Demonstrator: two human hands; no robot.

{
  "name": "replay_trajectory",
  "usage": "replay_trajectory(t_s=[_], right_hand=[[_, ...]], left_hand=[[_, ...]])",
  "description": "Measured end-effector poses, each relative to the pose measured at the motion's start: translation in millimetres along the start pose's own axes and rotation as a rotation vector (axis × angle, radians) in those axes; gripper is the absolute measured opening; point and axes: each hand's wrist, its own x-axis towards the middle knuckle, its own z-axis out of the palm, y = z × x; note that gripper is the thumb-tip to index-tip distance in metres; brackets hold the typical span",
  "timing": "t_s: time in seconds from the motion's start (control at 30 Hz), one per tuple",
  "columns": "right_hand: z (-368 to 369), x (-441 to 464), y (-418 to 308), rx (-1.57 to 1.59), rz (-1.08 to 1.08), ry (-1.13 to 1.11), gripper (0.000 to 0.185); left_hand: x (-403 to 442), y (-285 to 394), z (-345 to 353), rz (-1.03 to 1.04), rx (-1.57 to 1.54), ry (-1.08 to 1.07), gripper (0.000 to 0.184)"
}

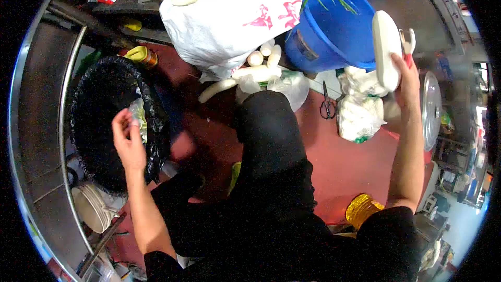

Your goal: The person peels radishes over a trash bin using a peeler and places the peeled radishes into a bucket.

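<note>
Head view shows the long, smooth white radish (386,49) clamped in the right hand's (409,78) grip beside a red-handled metal peeler (407,59), long axis pointing forward, while the left hand (130,146), well apart at the black-lined bin (158,136), curls around something I can't make out.

Single head-worn cam, wide round view, facing forward and steeply down.
Looks from above the wearer's lap: black-clad knee (271,125) close at centre, left hand (130,146) and right hand (408,75) at arm's reach either side. Red floor (323,172) sits lower, blue bucket (308,36) farther out near top; straight edges bow at the rim.
</note>
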Motion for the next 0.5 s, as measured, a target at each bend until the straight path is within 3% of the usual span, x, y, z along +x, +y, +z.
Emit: replay_trajectory(t_s=[0.07,0.1,0.17,0.23,0.27,0.3,0.37,0.4,0.5], right_hand=[[9.3,28.9,25.1,0.086,0.131,-0.053,0.052],[-48.1,34.0,18.9,-0.076,0.308,-0.059,0.051],[-35.0,86.5,59.8,-0.075,0.328,-0.136,0.045],[-13.5,126.8,84.5,-0.200,0.433,-0.267,0.053],[-5.9,134.0,89.0,-0.368,0.543,-0.273,0.055],[0.0,142.7,105.4,-0.345,0.524,-0.268,0.055],[-2.7,176.6,149.0,-0.301,0.627,-0.505,0.056],[6.0,171.4,147.0,-0.372,0.620,-0.463,0.055],[18.7,185.7,179.8,-0.414,0.630,-0.661,0.041]], left_hand=[[-7.8,18.0,-22.2,0.011,0.262,-0.093,0.037],[-67.8,35.6,27.1,-0.158,0.253,-0.211,0.040],[-60.0,31.3,34.7,-0.033,0.385,-0.182,0.043],[-51.6,23.2,44.8,0.112,0.487,-0.087,0.049],[-56.2,21.1,46.8,0.099,0.508,-0.068,0.050],[-55.3,20.2,49.7,0.093,0.522,-0.035,0.051],[-55.3,27.9,58.2,0.033,0.539,-0.031,0.053],[-54.9,31.6,62.5,-0.024,0.549,-0.035,0.054],[-54.7,26.8,64.7,0.082,0.575,-0.019,0.056]])
